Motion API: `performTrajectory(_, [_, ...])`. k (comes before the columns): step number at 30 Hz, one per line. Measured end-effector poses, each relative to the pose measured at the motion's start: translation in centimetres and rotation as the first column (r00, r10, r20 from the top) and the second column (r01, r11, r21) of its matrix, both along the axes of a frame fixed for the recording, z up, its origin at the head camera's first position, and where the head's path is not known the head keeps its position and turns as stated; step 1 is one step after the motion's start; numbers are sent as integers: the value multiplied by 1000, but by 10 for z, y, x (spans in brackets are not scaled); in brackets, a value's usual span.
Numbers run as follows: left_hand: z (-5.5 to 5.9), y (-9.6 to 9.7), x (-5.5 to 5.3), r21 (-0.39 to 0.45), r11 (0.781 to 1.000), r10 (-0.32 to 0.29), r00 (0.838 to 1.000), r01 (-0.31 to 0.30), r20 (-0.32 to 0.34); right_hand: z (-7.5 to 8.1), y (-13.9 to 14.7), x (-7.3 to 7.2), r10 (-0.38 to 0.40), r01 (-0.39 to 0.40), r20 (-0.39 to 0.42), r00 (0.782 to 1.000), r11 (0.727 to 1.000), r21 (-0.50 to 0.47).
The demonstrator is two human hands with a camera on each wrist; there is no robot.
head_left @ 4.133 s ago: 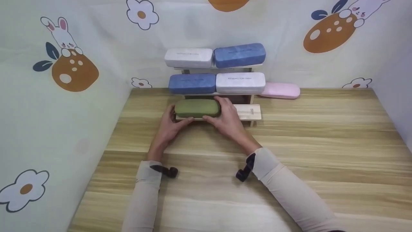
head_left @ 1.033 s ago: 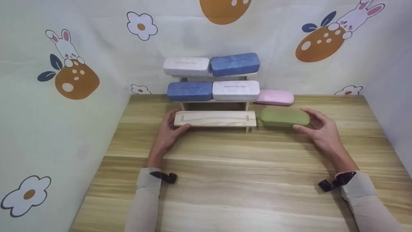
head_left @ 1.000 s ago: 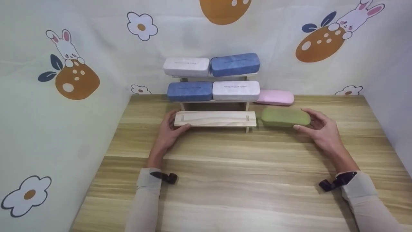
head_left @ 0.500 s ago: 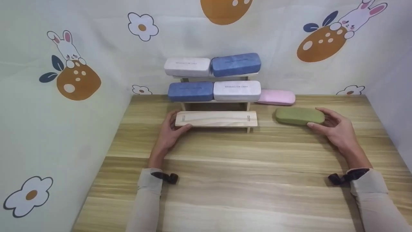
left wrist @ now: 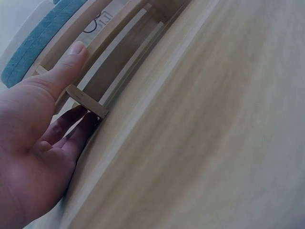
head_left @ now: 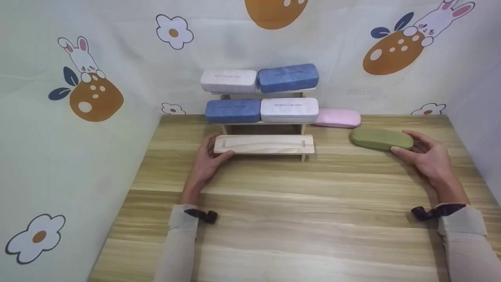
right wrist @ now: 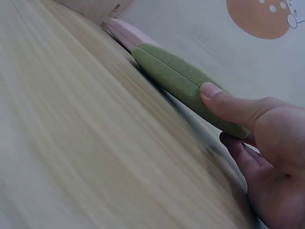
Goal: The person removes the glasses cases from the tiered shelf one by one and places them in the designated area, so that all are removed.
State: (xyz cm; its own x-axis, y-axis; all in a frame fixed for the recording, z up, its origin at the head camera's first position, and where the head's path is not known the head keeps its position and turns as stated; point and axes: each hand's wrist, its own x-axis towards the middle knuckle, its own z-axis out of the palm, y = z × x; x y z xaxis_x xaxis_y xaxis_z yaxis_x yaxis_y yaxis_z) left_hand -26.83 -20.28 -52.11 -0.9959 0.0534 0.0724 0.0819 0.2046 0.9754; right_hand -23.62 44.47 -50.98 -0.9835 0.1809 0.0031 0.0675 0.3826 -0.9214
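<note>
A green glasses case (head_left: 379,138) is on the right of the table in the head view, with my right hand (head_left: 430,158) gripping its right end. In the right wrist view the thumb (right wrist: 212,90) lies along the front side of the case (right wrist: 176,76), close over the table. My left hand (head_left: 206,158) grips the left end of the lowest step (head_left: 263,144) of a wooden stepped rack, thumb on its front edge. The left wrist view shows the fingers (left wrist: 71,126) reaching behind the rack's leg (left wrist: 88,101). That lowest step is bare.
On the top step sit a white case (head_left: 229,80) and a blue case (head_left: 289,77). The middle step bears a blue case (head_left: 233,111) and a white case (head_left: 289,109). A pink case (head_left: 338,118) lies on the table (head_left: 305,219) right of the rack, behind the green one.
The green case left the lowest step, where both hands were at it, and moved right in my right hand, turning slightly. My left hand stays at the rack's left end.
</note>
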Motion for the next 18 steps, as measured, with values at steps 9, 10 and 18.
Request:
performTrajectory(9, [0,0,-1,28,1000,5,1000,-5,1,3,7,-6,-12,9,27,1000,991,130])
performTrajectory(10, [0,0,-1,29,1000,5,1000,-5,2,3,7,-7,-12,7,36,999,990,142])
performTrajectory(18, [0,0,-1,11,1000,8,1000,-8,1,7,9,-15,-41,19,98,994,976,219])
